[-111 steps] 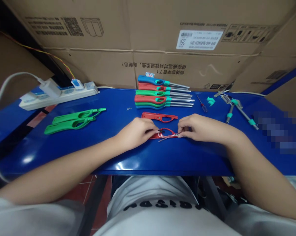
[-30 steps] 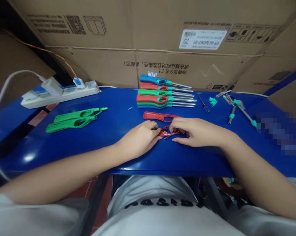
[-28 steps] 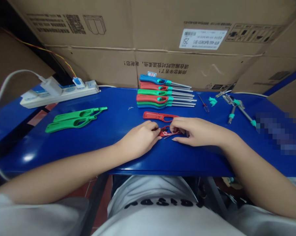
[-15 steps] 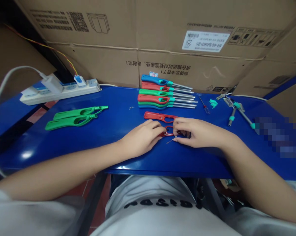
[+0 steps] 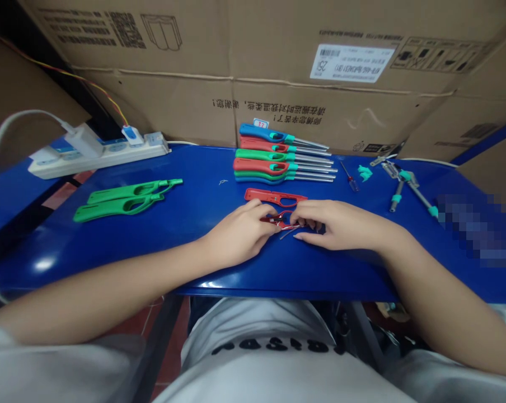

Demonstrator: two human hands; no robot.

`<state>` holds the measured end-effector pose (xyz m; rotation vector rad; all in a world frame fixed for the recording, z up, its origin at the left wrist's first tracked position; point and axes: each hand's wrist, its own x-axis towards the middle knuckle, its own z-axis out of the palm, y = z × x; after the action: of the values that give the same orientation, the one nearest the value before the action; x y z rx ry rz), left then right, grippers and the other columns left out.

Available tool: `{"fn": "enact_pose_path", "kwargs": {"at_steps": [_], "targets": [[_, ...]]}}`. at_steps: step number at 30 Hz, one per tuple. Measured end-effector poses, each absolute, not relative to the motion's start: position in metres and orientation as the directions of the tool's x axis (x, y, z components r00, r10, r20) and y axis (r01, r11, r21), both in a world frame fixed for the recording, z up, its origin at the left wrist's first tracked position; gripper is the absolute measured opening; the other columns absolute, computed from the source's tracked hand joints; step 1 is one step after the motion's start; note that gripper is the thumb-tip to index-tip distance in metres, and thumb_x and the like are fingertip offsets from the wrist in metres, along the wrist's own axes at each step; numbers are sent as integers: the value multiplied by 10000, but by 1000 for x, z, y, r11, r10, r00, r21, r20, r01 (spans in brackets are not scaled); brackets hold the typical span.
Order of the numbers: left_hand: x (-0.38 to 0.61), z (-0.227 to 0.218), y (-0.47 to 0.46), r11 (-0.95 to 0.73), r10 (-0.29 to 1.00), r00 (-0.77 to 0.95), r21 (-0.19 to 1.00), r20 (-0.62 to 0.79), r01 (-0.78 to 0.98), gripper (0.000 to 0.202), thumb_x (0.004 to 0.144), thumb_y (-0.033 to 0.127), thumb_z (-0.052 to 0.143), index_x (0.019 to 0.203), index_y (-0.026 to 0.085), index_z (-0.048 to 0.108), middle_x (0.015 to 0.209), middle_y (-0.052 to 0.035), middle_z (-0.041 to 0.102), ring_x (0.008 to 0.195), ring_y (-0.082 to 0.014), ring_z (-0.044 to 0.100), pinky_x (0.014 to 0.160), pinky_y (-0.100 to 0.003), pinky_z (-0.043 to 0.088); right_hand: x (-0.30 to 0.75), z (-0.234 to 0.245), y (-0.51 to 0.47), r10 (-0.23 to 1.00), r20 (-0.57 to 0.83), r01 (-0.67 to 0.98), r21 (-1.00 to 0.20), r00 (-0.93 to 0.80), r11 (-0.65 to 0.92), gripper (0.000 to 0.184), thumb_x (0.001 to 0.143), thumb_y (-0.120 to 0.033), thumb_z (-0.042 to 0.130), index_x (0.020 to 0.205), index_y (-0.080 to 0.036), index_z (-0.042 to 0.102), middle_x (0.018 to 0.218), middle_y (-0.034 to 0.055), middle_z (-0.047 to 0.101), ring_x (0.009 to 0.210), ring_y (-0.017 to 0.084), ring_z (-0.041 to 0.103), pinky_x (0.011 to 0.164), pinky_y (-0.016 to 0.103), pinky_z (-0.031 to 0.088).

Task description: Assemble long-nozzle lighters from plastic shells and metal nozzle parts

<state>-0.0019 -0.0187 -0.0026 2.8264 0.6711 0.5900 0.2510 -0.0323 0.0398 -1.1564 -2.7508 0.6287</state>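
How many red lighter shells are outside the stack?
2: the loose shell lies flat on the table above the hands; the held shell sits between the left hand and right hand.

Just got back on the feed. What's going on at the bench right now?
A person is working at a blue table with both bare hands. The left hand and right hand grip a red plastic lighter shell between them, with a thin metal wire sticking out of it. A second red shell lies just beyond. Farther back sits a row of long-nozzle utility lighters, and two green lighter shells lie to the left.
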Motion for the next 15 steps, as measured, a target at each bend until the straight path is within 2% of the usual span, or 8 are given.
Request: {"fn": "enact_pose_path", "kwargs": {"at_steps": [11, 15], "targets": [[-2, -3, -13, -869, 479, 823, 300, 306, 394, 276, 990, 182, 527, 1123, 228, 764, 1161, -90, 696, 1087, -228, 617, 963, -386, 524, 249, 38, -34, 687, -52, 654, -367, -725, 662, 202, 936, -277, 587, 1103, -209, 679, 1075, 78, 679, 917, 209, 644, 776, 316, 483], [-4, -2, -11, -881, 460, 834, 269, 303, 389, 271, 996, 199, 526, 1115, 232, 767, 1167, -73, 722, 1044, -226, 633, 933, -379, 533, 248, 39, -32, 683, -19, 632, -399, -730, 664, 226, 953, -312, 566, 1110, -213, 696, 1089, 80, 684, 923, 205, 649, 783, 319, 494]]}}
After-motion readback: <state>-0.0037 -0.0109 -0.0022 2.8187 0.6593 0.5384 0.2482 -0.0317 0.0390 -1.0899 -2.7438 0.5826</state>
